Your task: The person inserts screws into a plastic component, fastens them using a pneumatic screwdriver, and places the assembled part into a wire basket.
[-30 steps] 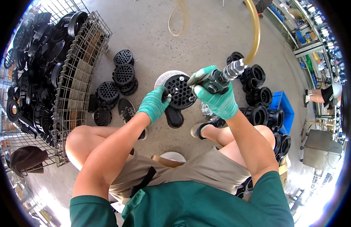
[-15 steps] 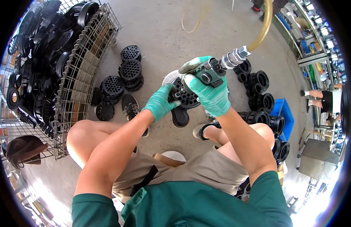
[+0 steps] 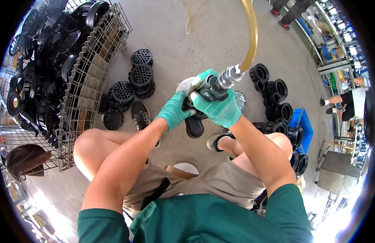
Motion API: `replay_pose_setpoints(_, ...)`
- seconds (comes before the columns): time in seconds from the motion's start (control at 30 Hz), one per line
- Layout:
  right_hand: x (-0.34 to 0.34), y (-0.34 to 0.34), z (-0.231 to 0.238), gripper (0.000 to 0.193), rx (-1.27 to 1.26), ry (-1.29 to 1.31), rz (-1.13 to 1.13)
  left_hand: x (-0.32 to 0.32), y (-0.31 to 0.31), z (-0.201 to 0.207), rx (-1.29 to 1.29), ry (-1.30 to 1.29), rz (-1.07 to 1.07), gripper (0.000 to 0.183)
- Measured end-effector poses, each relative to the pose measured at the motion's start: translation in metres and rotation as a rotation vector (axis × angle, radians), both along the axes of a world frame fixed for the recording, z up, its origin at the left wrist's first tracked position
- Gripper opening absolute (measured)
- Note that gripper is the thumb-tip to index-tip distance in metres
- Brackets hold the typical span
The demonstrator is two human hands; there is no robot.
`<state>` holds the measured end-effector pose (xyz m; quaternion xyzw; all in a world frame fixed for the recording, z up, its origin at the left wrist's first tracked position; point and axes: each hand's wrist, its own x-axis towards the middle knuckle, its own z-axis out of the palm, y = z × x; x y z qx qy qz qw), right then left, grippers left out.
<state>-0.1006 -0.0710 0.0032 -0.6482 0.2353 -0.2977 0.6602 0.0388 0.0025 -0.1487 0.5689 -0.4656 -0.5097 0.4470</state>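
Observation:
Both hands wear green-and-white knit gloves. My right hand [image 3: 217, 105] is closed around a dark green air screwdriver [image 3: 211, 90], held over the work between my feet. A silver coupling [image 3: 230, 77] joins the tool to a yellowish hose [image 3: 252, 36]. My left hand [image 3: 174, 110] is closed on the edge of a round black grate part, mostly hidden by the gloves and tool. Below it a rounded black piece [image 3: 194, 127] sticks out toward me. Part of a pale round rim [image 3: 183, 84] shows behind the hands. Where the tool's tip meets the part is hidden.
Stacked black grates [image 3: 141, 75] stand on the floor at left, beside a wire cage [image 3: 88, 77] full of black parts. Black rings [image 3: 280, 89] and a blue bin [image 3: 304, 129] are at right. Small silvery pieces [image 3: 239, 100] lie beyond my right hand. Other people stand farther off.
My right hand has brought the air screwdriver left and down over the grate part, covering its holes. The hose has swung left. My left hand keeps its hold, barely shifted.

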Motion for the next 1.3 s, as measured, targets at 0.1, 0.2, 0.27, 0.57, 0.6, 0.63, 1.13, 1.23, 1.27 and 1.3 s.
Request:
replay_pose_setpoints(0.1,0.004,0.000,-0.012,0.026,-0.108,-0.013,0.024,0.001,-0.002,0.001,0.000,0.487,0.018,0.083)
replay_pose_setpoints(0.2,0.001,-0.004,-0.001,0.027,-0.083,0.060,0.011,-0.001,-0.003,0.046,0.281,0.042,-0.104,0.086)
replay_pose_setpoints(0.27,0.003,-0.003,-0.001,0.027,-0.067,0.042,0.013,0.001,-0.002,0.044,0.295,0.187,-0.032,0.090)
replay_pose_setpoints(0.57,0.005,-0.004,-0.003,0.028,-0.008,-0.023,0.046,-0.004,0.001,0.010,0.045,0.081,-0.009,0.046)
replay_pose_setpoints(0.6,0.005,-0.004,-0.003,0.028,-0.036,0.003,0.043,-0.005,0.001,0.007,0.045,0.080,-0.009,0.046)
replay_pose_setpoints(0.63,0.005,-0.004,-0.002,0.028,-0.037,0.003,0.043,-0.004,0.001,0.003,0.013,0.031,-0.003,0.048)
replay_pose_setpoints(1.13,0.006,-0.012,0.010,0.028,-0.030,-0.044,0.055,-0.001,0.006,0.025,0.073,-0.299,-0.018,0.049)
replay_pose_setpoints(1.23,0.002,-0.019,0.041,0.026,-0.122,-0.060,-0.099,-0.007,0.009,0.027,0.040,-0.432,0.069,0.036)
replay_pose_setpoints(1.27,-0.001,-0.024,0.047,0.028,-0.122,-0.046,-0.145,-0.011,0.007,0.037,0.039,-0.518,0.073,0.031)
replay_pose_setpoints(1.3,-0.007,-0.034,0.041,0.030,-0.087,-0.119,-0.186,-0.014,0.005,0.043,0.038,-0.604,0.077,0.027)
